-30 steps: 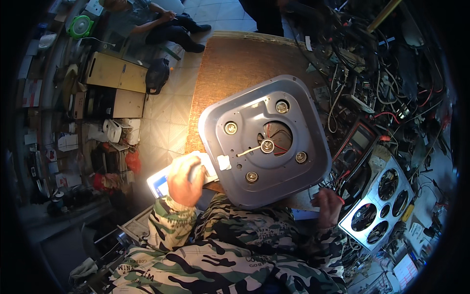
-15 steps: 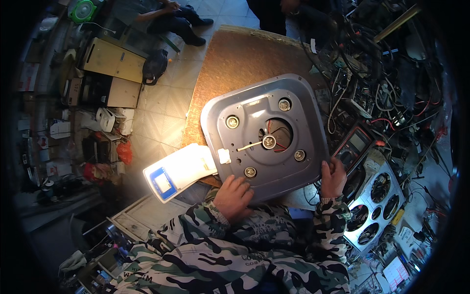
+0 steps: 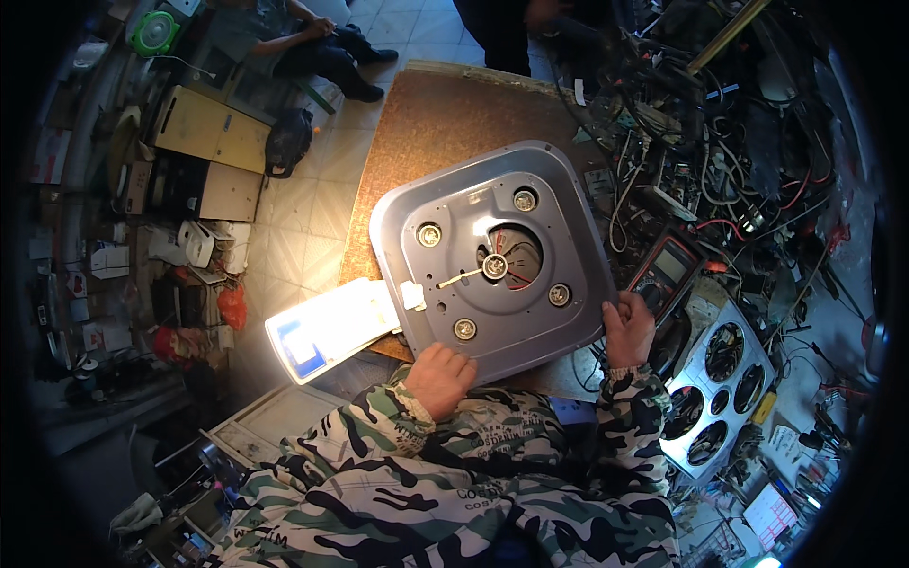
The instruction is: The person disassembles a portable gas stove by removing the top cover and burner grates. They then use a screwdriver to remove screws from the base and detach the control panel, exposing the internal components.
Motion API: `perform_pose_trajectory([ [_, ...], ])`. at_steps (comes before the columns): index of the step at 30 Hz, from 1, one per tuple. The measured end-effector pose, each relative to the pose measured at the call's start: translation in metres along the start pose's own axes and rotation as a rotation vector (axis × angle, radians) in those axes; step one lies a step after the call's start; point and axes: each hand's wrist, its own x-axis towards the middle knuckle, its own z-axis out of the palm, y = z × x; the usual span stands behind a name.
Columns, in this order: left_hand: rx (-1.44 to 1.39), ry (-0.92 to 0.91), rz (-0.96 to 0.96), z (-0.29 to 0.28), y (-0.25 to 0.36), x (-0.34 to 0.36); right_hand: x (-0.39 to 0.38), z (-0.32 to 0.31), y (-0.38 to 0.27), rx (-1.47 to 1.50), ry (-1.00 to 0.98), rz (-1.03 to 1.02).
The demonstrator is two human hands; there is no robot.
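I wear a long-sleeved camouflage jacket, patterned in patches of green, white, grey and black, filling the lower middle of the frame. Both sleeves run to my wrists, ending in snug cuffs of the same pattern. My hands, left hand [image 3: 440,377] and right hand [image 3: 630,328], are bare, without gloves.

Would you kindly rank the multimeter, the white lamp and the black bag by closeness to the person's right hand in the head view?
From the right hand:
1. Multimeter, just above the hand, right side.
2. White lamp, across the grey panel, left.
3. Black bag, on the floor, upper left.
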Motion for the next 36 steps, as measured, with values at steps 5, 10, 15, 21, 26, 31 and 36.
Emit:
perform_pose_trajectory([
  [5, -0.069, -0.025, -0.003, -0.014, -0.002, -0.003, -0.001, -0.002, -0.002, 0.140, -0.009, -0.049],
  [10, -0.111, 0.022, 0.015, -0.041, -0.002, 0.002, -0.002, -0.005, -0.020, 0.202, -0.043, -0.082],
  [15, -0.125, -0.010, 0.010, -0.050, -0.008, 0.000, -0.004, -0.006, -0.039, 0.240, -0.064, -0.059],
  [21, -0.115, -0.023, 0.011, -0.058, -0.009, 0.001, -0.006, -0.006, -0.033, 0.280, -0.063, -0.065],
  [26, -0.127, -0.046, -0.002, -0.064, -0.014, 0.002, -0.011, -0.009, -0.027, 0.207, -0.052, -0.147],
  [31, -0.140, -0.035, -0.013, -0.069, -0.015, 0.004, -0.017, -0.010, -0.017, 0.417, -0.105, -0.068],
  [36, -0.146, -0.019, -0.001, -0.075, -0.018, 0.006, -0.022, -0.014, -0.023, 0.379, -0.106, -0.055],
])
